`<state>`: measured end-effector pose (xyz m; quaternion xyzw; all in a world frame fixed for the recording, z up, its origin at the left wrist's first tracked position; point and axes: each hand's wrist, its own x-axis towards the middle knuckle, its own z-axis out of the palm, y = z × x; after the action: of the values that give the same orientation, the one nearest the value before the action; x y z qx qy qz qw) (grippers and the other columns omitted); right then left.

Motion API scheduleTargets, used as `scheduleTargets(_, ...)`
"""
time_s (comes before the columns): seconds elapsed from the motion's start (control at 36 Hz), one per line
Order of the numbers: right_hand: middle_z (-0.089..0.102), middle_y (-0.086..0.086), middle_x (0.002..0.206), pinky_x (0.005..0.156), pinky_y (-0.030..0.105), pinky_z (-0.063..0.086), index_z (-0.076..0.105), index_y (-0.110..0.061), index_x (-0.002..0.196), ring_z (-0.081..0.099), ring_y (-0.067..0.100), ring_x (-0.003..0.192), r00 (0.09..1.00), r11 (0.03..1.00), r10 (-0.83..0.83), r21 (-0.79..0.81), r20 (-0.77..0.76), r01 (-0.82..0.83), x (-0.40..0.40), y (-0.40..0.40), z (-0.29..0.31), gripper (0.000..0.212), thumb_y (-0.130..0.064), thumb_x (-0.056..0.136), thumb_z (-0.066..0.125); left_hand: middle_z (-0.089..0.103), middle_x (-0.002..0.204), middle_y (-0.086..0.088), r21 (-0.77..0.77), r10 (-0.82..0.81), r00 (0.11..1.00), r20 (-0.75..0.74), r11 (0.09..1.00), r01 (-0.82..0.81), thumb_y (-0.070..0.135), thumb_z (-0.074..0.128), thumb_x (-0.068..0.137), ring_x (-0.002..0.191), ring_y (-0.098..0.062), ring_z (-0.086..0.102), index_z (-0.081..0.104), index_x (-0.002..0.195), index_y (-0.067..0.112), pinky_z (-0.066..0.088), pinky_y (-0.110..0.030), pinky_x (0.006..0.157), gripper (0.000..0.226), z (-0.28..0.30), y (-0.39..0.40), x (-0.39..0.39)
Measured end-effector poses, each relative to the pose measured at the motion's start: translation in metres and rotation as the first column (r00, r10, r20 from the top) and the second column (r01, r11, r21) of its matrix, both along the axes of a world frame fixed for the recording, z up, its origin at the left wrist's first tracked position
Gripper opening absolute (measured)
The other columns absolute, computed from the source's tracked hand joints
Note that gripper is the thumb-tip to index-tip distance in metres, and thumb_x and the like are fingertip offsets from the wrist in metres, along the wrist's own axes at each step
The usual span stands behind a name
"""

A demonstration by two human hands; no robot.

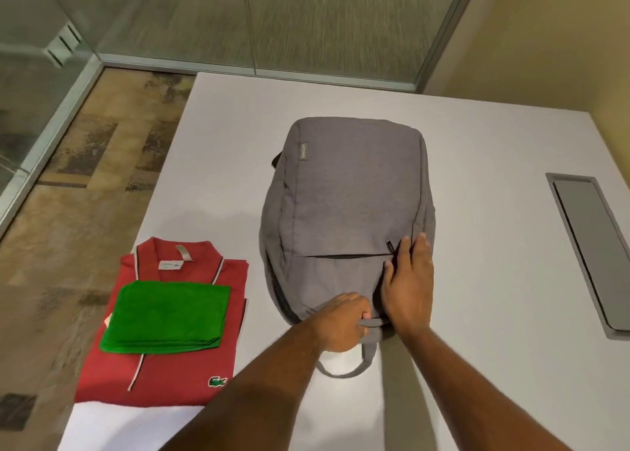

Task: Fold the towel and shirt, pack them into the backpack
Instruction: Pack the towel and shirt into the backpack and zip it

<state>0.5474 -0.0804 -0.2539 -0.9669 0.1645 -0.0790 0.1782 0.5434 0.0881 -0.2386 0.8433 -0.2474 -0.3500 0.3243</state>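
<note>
On the white table (pixel 477 164) the grey backpack (pixel 344 194) lies flat, front up, its top toward the person. The left hand (pixel 341 324) curls round the carry handle (pixel 370 324); the right hand (pixel 409 283) rests flat, fingers straight, beside the front-pocket zipper pull (pixel 390 247). Just left, the folded red shirt (pixel 177 368) carries the folded green towel (pixel 167 314). A grey cable hatch (pixel 593 252) sits at right. Patterned carpet (pixel 81 212) and glass walls (pixel 306 17) surround the table.
</note>
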Motion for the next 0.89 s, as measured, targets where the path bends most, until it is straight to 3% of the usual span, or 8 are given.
scheduleTargets(0.22,0.026,0.021,0.167,0.126,0.055,0.017,0.035,0.0,0.157,0.021,0.036,0.156,0.985,0.993,0.046,-0.103,-0.166,-0.064,-0.038,0.042,-0.003,0.067,-0.042,0.107,0.024,0.048,0.113,0.003,-0.09,0.089,0.995,0.05,0.992,-0.084,0.015,0.056,0.102,0.103,-0.012,0.047,0.058,0.114,0.017,0.044,-0.03,0.094,0.012,0.012,0.036,-0.016)
scheduleTargets(0.31,0.03,0.024,0.165,0.127,0.054,0.019,0.04,0.002,0.155,0.025,0.038,0.155,0.983,0.995,0.093,-0.028,-0.157,-0.099,-0.044,0.07,0.001,0.06,-0.038,0.11,0.033,0.052,0.122,-0.001,-0.121,0.145,0.986,0.078,0.983,-0.135,0.012,0.053,0.104,0.111,-0.015,0.054,0.06,0.125,0.014,0.047,-0.03,0.101,0.022,0.012,0.064,-0.021)
scheduleTargets(0.44,0.041,0.02,0.16,0.127,0.047,0.023,0.052,-0.002,0.143,0.034,0.034,0.151,0.98,0.978,0.189,0.102,-0.057,-0.183,-0.038,0.132,0.014,0.047,-0.031,0.107,0.041,0.055,0.118,-0.005,-0.184,0.216,0.944,0.249,0.967,-0.173,-0.001,0.052,0.096,0.105,-0.016,0.054,0.063,0.118,0.01,0.035,-0.007,0.09,0.027,0.013,0.122,-0.017)
scheduleTargets(0.58,0.045,0.013,0.158,0.124,0.044,0.03,0.055,-0.006,0.143,0.037,0.029,0.149,0.932,0.911,0.36,0.2,0.042,-0.361,-0.02,0.194,0.03,0.042,-0.023,0.104,0.057,0.058,0.114,-0.001,-0.293,0.404,0.831,0.383,0.906,-0.305,-0.003,0.047,0.079,0.109,-0.02,0.055,0.065,0.106,0.014,0.047,-0.035,0.097,0.036,0.019,0.186,-0.003)
scheduleTargets(0.67,0.044,0.014,0.159,0.125,0.047,0.03,0.049,-0.007,0.148,0.036,0.029,0.15,0.865,0.84,0.501,0.259,-0.028,-0.478,-0.003,0.228,0.034,0.054,-0.038,0.103,0.055,0.054,0.13,-0.001,-0.252,0.469,0.78,0.414,0.883,-0.397,0.006,0.048,0.075,0.125,-0.019,0.049,0.061,0.12,0.015,0.044,-0.039,0.107,0.048,0.023,0.228,0.005)
scheduleTargets(0.75,0.035,0.02,0.163,0.127,0.046,0.023,0.04,-0.005,0.155,0.03,0.035,0.152,0.784,0.782,0.608,0.264,-0.126,-0.564,0.016,0.256,0.036,0.084,-0.057,0.094,0.063,0.039,0.156,-0.001,-0.123,0.476,0.752,0.455,0.871,-0.477,0.01,0.069,0.075,0.147,-0.02,0.031,0.048,0.142,0.02,0.031,-0.049,0.121,0.07,0.016,0.265,0.014)
scheduleTargets(0.81,0.026,0.022,0.167,0.127,0.045,0.018,0.03,-0.004,0.16,0.022,0.036,0.155,0.736,0.757,0.65,0.256,-0.192,-0.602,0.029,0.271,0.039,0.101,-0.063,0.087,0.07,0.028,0.165,-0.001,-0.042,0.475,0.76,0.443,0.858,-0.512,0.026,0.083,0.079,0.155,-0.021,0.019,0.039,0.153,0.02,0.021,-0.048,0.126,0.087,0.013,0.283,0.021)
scheduleTargets(0.89,0.018,0.021,0.169,0.126,0.047,0.021,0.019,-0.007,0.163,0.017,0.036,0.157,0.688,0.754,0.657,0.288,-0.309,-0.59,0.05,0.289,0.041,0.121,-0.068,0.077,0.078,0.01,0.171,-0.001,0.062,0.437,0.794,0.422,0.86,-0.506,0.041,0.084,0.08,0.158,-0.02,0.003,0.02,0.163,0.016,0.01,-0.045,0.129,0.107,0.013,0.301,0.027)
